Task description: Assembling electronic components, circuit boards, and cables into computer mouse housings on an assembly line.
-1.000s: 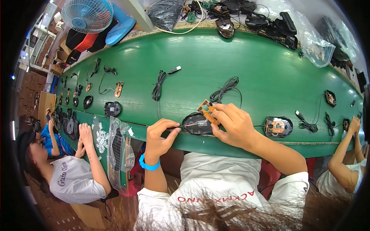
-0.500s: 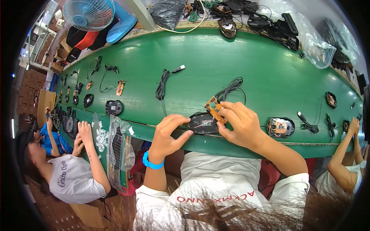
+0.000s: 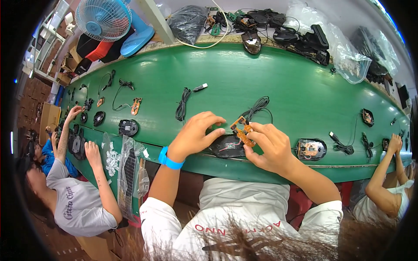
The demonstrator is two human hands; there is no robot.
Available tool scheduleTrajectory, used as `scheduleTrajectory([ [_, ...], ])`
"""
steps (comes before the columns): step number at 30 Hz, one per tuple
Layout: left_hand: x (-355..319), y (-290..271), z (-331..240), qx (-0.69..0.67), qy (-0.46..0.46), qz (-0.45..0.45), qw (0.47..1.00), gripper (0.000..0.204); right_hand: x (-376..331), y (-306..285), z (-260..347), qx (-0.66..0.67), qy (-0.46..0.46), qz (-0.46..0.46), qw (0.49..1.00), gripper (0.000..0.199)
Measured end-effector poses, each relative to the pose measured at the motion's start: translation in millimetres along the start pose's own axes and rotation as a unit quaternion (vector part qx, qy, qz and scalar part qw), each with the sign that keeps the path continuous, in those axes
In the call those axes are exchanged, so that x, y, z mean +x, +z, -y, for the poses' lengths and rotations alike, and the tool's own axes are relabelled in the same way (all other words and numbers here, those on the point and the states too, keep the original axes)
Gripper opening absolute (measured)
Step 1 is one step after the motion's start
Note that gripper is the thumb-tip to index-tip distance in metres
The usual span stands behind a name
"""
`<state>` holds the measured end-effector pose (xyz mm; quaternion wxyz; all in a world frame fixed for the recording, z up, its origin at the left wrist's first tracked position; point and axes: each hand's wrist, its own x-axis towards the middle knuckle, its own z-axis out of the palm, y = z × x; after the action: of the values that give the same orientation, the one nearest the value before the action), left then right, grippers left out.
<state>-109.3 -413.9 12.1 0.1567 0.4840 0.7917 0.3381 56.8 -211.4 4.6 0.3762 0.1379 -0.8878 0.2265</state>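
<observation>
Board (image 3: 242, 131) pinched in the right hand (image 3: 272, 145), tilted over a black mouse shell (image 3: 226, 151) on the green counter (image 3: 204, 65).
We see the left hand (image 3: 194, 135) with thumb and finger apart, holding nothing, near the shell. Thin wires (image 3: 235, 144) there could get squashed if the board came down on them, or torn by a hard tug. We see writing on the white shirt (image 3: 244, 198) and the grey shirt (image 3: 87, 204); the pale patch on another shell (image 3: 128, 127) is too small to read.
</observation>
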Motion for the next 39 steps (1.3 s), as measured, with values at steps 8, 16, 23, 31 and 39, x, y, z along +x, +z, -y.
scheduleTrajectory([
  [8,24,8,-2,0.036,0.113,0.062,0.991,0.023,-5,-1,1,0.010,0.001,-0.012,1.000,0.039],
  [16,0,0,-7,-0.001,0.013,-0.026,1.000,0.018,-7,0,-2,0.008,0.013,-0.016,1.000,0.038],
  [23,-27,18,-1,0.008,-0.055,-0.085,0.995,0.016,-7,1,-3,0.009,0.020,-0.015,1.000,0.037],
  [31,-40,49,-44,-0.115,-0.048,-0.062,0.990,0.024,-7,1,-8,-0.002,0.031,-0.013,0.999,0.036],
  [39,-36,30,-34,0.025,0.065,-0.082,0.994,0.040,-7,-1,-9,-0.003,0.038,-0.008,0.999,0.035],
])
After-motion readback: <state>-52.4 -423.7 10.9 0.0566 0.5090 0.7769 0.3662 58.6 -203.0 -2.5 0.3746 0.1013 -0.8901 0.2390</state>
